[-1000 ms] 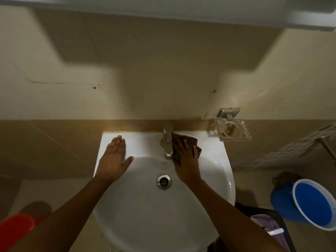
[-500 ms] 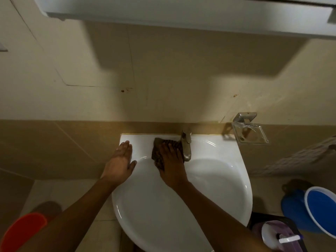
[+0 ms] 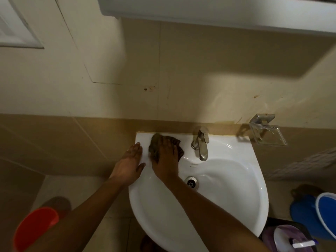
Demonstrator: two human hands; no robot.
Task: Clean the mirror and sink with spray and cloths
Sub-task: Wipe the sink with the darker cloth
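A white sink [image 3: 227, 197] hangs on the tiled wall, with a metal tap [image 3: 201, 144] at its back and a drain [image 3: 191, 182] in the bowl. My right hand [image 3: 166, 157] presses a dark brown cloth [image 3: 155, 142] flat on the sink's back left deck, left of the tap. My left hand [image 3: 130, 164] lies flat, fingers together, on the sink's left rim beside the cloth. The lower edge of the mirror frame [image 3: 209, 13] runs along the top. No spray bottle is in view.
An empty clear soap dish [image 3: 268, 132] is fixed to the wall right of the tap. A blue bucket [image 3: 325, 215] stands on the floor at right, an orange bucket [image 3: 34, 228] at lower left. A dark bin with purple items [image 3: 289, 237] sits under the sink's right side.
My right hand has slid the cloth from right of the tap across to the sink's back left corner. My left hand stayed on the left rim. The view has shifted left.
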